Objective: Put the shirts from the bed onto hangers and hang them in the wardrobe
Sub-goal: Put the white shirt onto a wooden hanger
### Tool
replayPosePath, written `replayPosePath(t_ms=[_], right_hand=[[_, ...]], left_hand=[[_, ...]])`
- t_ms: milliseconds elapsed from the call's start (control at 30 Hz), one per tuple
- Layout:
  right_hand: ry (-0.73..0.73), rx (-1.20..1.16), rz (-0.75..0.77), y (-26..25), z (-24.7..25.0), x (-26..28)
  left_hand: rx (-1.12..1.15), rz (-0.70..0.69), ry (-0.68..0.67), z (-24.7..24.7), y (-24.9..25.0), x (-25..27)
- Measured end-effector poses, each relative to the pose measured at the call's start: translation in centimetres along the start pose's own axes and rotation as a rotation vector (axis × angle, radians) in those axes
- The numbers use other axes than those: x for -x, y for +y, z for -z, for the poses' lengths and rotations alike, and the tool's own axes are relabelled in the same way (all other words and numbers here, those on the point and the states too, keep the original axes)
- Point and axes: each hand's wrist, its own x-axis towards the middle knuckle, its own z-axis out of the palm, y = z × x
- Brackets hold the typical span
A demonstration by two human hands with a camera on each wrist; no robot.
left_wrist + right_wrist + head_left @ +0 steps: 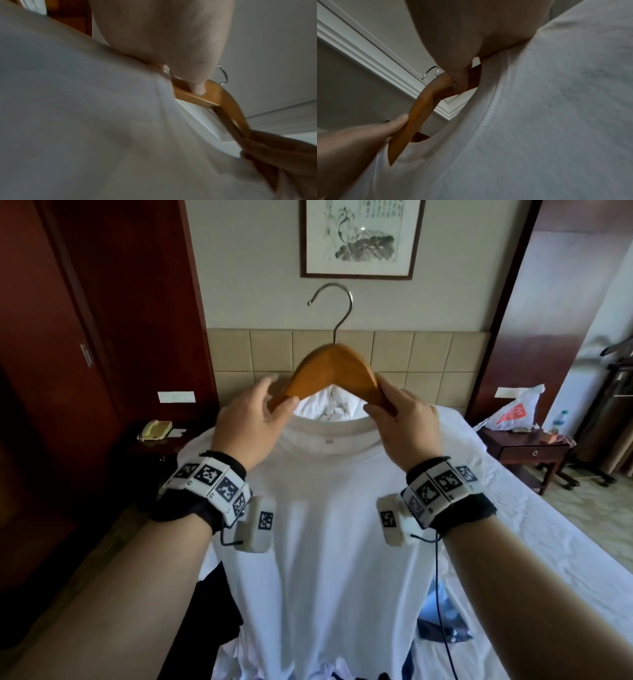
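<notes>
I hold a wooden hanger point(337, 371) with a metal hook point(334, 302) upright in front of me. A white T-shirt point(325, 525) hangs from it over the bed, and both hanger ends sit inside the collar point(329, 428). My left hand point(277, 398) pinches the hanger's left arm at the collar edge. My right hand point(376, 393) pinches the right arm the same way. In the left wrist view my thumb point(197, 89) presses on the hanger point(193, 98) beside the shirt point(85, 121). The right wrist view shows a thumb point(460, 86) on the hanger point(419, 115).
The white-sheeted bed point(513, 508) lies below, with a dark garment point(212, 611) and a blue one point(442, 614) on it. A phone point(156, 429) sits on the left nightstand, a plastic bag point(513, 409) on the right nightstand point(534, 453). A dark red wooden door point(68, 337) stands on the left.
</notes>
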Motion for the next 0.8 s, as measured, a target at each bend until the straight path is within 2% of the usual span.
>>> replayPosePath(t_ms=[133, 333, 433, 567, 700, 800], right_hand=[[0.019, 0.056, 0.000, -0.5, 0.7, -3.2], [0.079, 0.074, -0.029, 0.2, 1.1, -6.0], [0.061, 0.098, -0.038, 1.1, 0.8, -6.6], [0.069, 0.096, -0.046, 2.6, 0.8, -6.7], [0.062, 0.079, -0.021, 3.8, 1.2, -6.5], [0.068, 0.081, -0.022, 4.7, 1.6, -6.7]], left_hand=[[-0.123, 0.085, -0.054, 2.3, -4.3, -0.7], [0.136, 0.200, -0.032, 3.6, -8.2, -1.6], [0.165, 0.163, -0.083, 3.5, -8.4, -2.2], [0.041, 0.096, -0.102, 3.7, -8.3, -2.9], [0.008, -0.005, -0.018, 3.5, -8.0, -4.2], [0.000, -0.022, 0.042, 3.1, -7.3, -4.9]])
